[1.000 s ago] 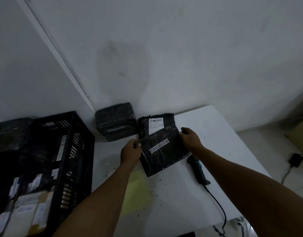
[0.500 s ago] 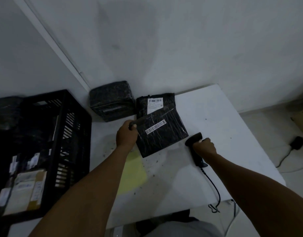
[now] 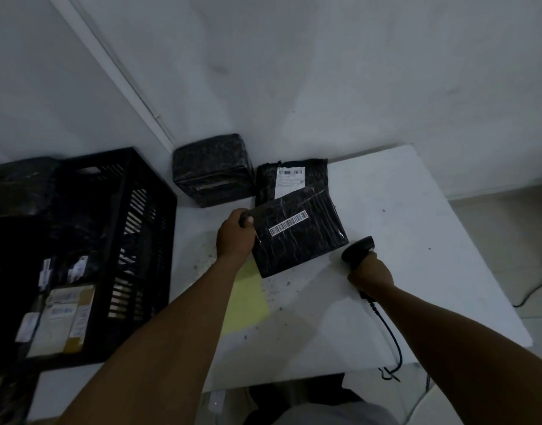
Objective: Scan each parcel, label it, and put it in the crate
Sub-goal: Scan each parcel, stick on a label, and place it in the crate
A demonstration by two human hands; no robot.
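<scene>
Black barcoded parcel — tilted, hand-held

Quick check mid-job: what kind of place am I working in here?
Most likely a small parcel packing or dispatch corner. A corded barcode scanner is in the right hand, the left hand holds a black-wrapped parcel with a barcode label, and a black crate holds labelled parcels.

Setting read as a small parcel-packing or dispatch room. A plain white table stood against bare white walls at frame centre. Black-wrapped parcels with barcode labels sat at its far edge. A corded handheld barcode scanner was at centre right. At lower left, a black slatted plastic crate contained labelled packages. Lighting was dim.
</scene>
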